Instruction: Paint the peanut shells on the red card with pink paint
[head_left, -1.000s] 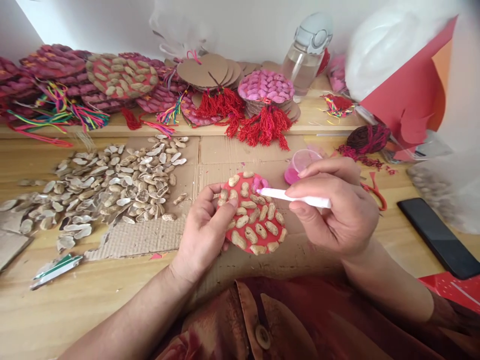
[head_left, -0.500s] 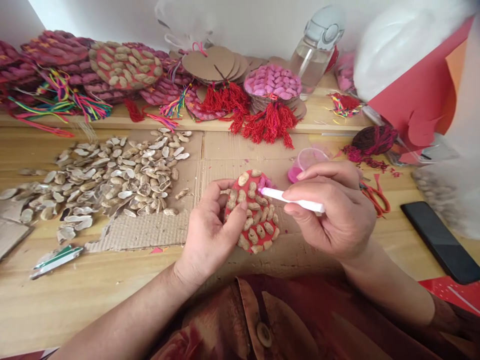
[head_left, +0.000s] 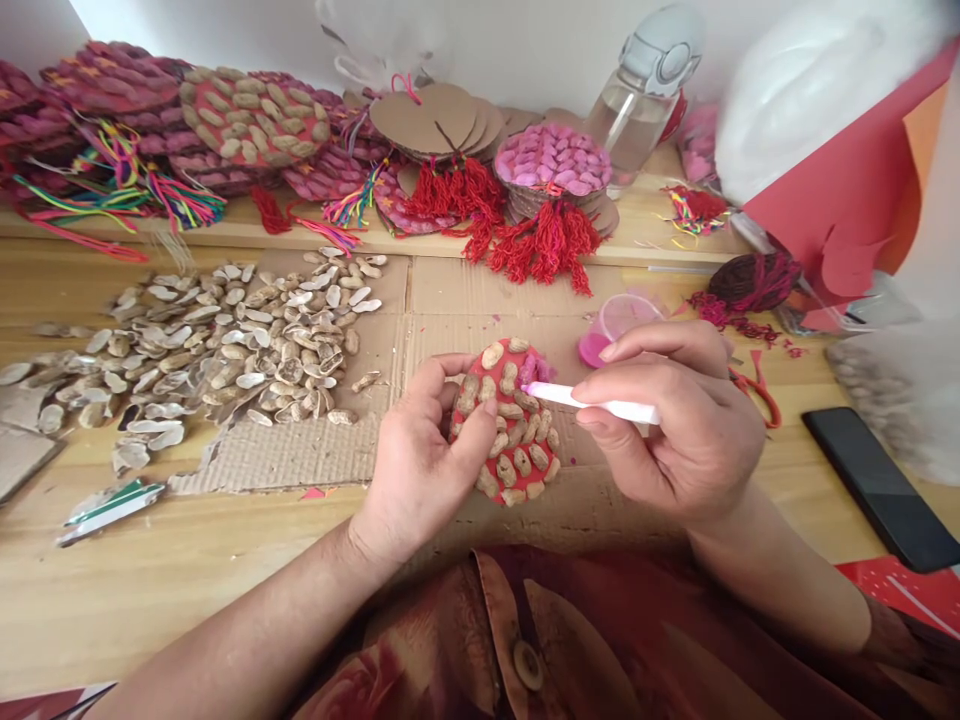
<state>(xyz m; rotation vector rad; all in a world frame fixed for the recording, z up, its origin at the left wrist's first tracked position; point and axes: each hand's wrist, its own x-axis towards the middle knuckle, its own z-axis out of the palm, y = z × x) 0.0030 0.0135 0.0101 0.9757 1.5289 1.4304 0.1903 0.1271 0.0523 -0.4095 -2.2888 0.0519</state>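
My left hand (head_left: 431, 450) grips the left edge of a round red disc (head_left: 489, 462) covered with peanut shells, its thumb lying on the front. Most shells on it are plain tan; a few at the upper right are pink. Between the thumb and fingers of my right hand (head_left: 675, 420) is a white paintbrush (head_left: 600, 402), held almost level. Its pink-stained tip touches the disc beside the pink shells. Just behind my right hand stands a small clear cup (head_left: 619, 318) with pink paint in it.
Loose peanut shells (head_left: 247, 340) spread over cardboard on the left. Finished pink discs (head_left: 553, 160) with red tassels, cardboard circles (head_left: 424, 118) and a water bottle (head_left: 641, 95) line the back ledge. To the right are orange scissors (head_left: 759, 398), yarn (head_left: 754, 280) and a black phone (head_left: 881, 488).
My right hand and the brush have shifted slightly right and down. The brush tip stays by the pink shells. My left hand keeps its hold on the disc; the view has tilted a little.
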